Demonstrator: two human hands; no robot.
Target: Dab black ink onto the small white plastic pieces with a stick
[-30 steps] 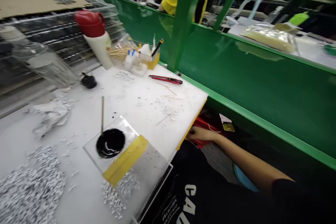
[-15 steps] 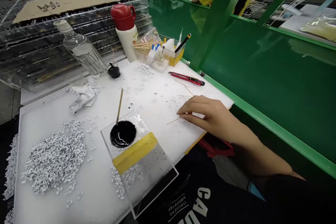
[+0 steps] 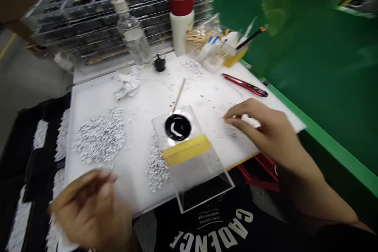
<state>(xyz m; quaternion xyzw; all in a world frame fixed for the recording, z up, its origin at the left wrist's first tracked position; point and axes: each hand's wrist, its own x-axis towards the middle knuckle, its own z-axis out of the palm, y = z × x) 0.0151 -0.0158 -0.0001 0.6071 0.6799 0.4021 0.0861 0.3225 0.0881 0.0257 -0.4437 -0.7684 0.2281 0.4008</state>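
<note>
My right hand (image 3: 262,128) hovers low over the right part of the white work board (image 3: 138,100). Its thumb and forefinger are pinched together, and I cannot make out what is between them. Left of it lies a clear acrylic plate (image 3: 203,173) with a puddle of black paint (image 3: 178,127), a strip of yellow tape (image 3: 186,149) and a thin stick (image 3: 178,94) leaning into the paint. My left hand (image 3: 91,208) is at the board's near left corner, smeared by motion, close to a heap of small white pieces (image 3: 100,138).
Along the back stand a clear bottle (image 3: 132,39), a red-capped white flask (image 3: 181,15), a black cap (image 3: 160,64), a box of sticks and glue bottles (image 3: 218,47) and stacked clear trays (image 3: 88,27). A red utility knife (image 3: 245,85) lies right. A green wall (image 3: 310,67) borders the right.
My right hand came up from under the board's right edge onto its surface and closed into a pinch. My left hand has entered at the lower left. The view swung left.
</note>
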